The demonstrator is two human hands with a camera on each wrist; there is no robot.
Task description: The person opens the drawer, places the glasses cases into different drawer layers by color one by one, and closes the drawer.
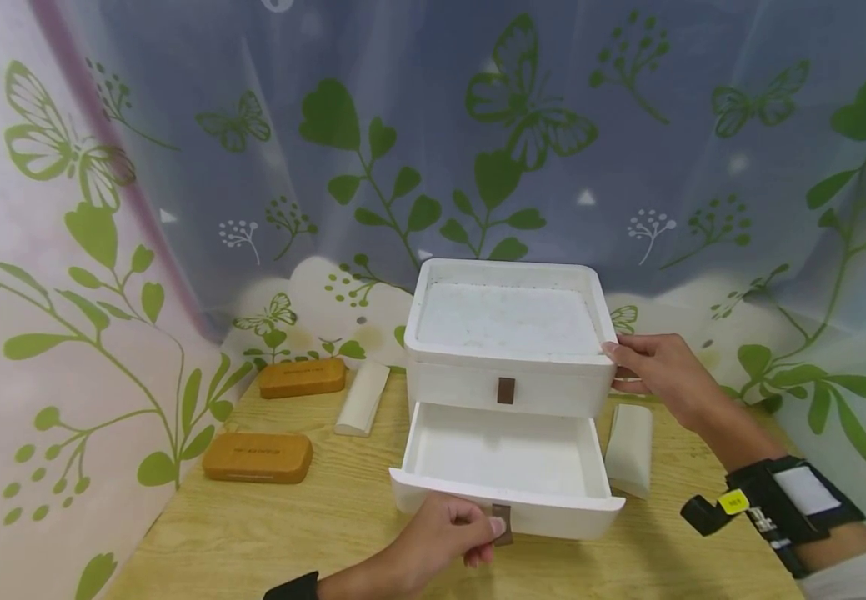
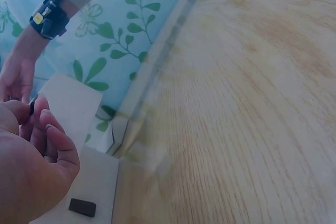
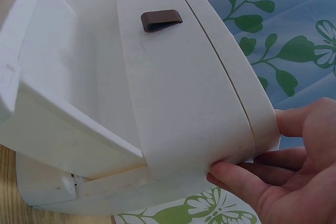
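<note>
A white two-drawer storage box (image 1: 508,383) stands on the wooden table, its lower drawer (image 1: 503,450) pulled out and bare inside. Its upper drawer is closed and carries a brown pull tab (image 1: 506,390). With thumb and fingers, my left hand (image 1: 443,533) pinches the lower drawer's brown tab (image 1: 503,525). On the opposite side, my right hand (image 1: 661,371) grips the box at its upper right front corner. In the right wrist view the thumb presses near the top rim (image 3: 265,111) while the fingers (image 3: 236,179) hold the side below.
Two orange-brown oblong cases (image 1: 302,377) lie on the left of the table (image 1: 200,542). A cream, flat-sided piece (image 1: 362,398) lies left of the box, and a similar one (image 1: 630,450) right of it. Leaf-and-butterfly printed curtains (image 1: 372,167) hang close behind and at both sides.
</note>
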